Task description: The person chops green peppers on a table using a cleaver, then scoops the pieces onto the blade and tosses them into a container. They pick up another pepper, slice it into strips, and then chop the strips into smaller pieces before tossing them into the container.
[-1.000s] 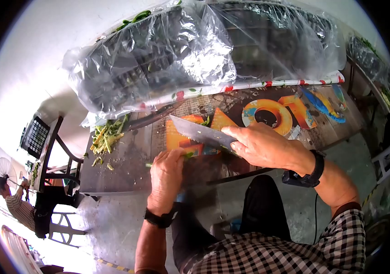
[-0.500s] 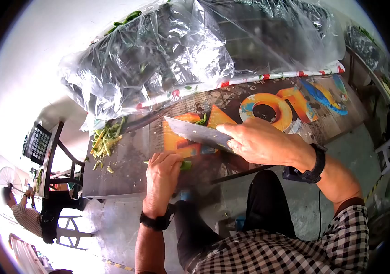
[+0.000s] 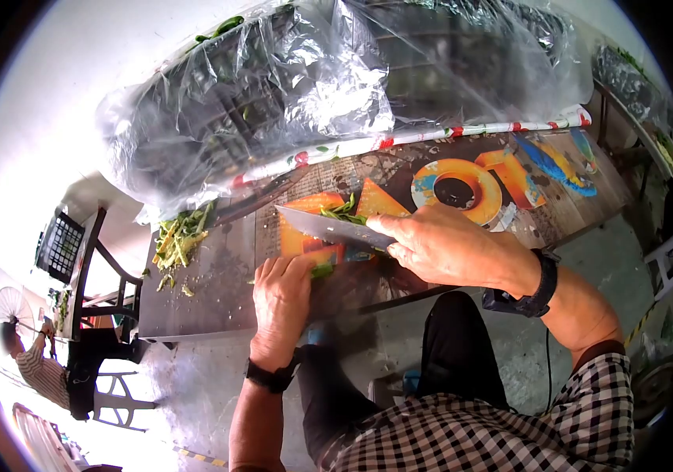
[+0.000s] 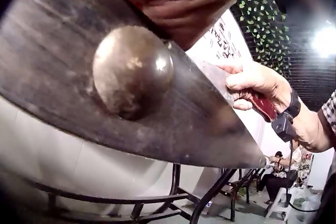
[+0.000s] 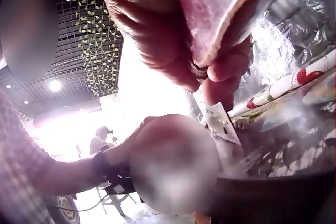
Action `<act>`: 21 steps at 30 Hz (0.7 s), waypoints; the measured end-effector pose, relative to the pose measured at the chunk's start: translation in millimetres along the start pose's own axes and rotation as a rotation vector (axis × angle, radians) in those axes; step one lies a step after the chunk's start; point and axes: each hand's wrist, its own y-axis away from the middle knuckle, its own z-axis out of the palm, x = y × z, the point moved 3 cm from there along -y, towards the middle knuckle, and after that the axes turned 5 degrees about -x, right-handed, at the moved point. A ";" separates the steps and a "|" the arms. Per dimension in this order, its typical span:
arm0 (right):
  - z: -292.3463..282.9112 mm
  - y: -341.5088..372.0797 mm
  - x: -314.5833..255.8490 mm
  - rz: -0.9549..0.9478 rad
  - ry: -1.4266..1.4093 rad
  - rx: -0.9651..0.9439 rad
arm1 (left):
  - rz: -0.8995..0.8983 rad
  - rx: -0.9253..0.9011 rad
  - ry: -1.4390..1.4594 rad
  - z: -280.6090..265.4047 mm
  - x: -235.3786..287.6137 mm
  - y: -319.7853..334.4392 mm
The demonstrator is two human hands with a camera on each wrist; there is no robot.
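Right, the slim green vegetable piece (image 3: 323,271) is at the near side of the long, dark wood-patterned table (image 3: 218,283), mostly hidden in my left hand (image 3: 281,299). That hand's fingers are bent down round it, closed on the piece, with a green end showing past the knuckles. Just beyond, the broad grey metal knife blade (image 3: 329,228) slants across, tip up and to the left, pale flecks on its face; cannot tell if its edge touches the wood. My right hand (image 3: 458,248) is closed round the dark red knife handle (image 4: 264,107), forefinger laid forward at the blade. Behind the blade, a few loose green strips (image 3: 343,211) lie on the orange print. Farther left, a loose heap of green and yellow vegetable bits (image 3: 181,236), crumbs scattered near it. Large orange ring figure (image 3: 456,193) printed to the right, blue and yellow bird picture (image 3: 554,167) past it. Along the far side, a white cloth edge with red flowers (image 3: 423,135) under crumpled clear plastic sheeting (image 3: 273,102). Off left, a seated person in a striped top (image 3: 41,370), near a black plastic crate (image 3: 61,245) and a round fan (image 3: 15,303).
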 end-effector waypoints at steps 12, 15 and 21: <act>3.0 1.3 0.3 -0.055 0.022 -0.007 | 0.031 -0.014 0.028 4.1 22.7 11.7; 3.0 2.5 -1.2 -0.050 0.052 0.008 | 0.045 -0.006 0.003 5.6 23.1 15.9; -3.5 6.0 -24.0 -0.052 0.144 -0.005 | 0.055 0.003 -0.013 8.5 19.9 17.1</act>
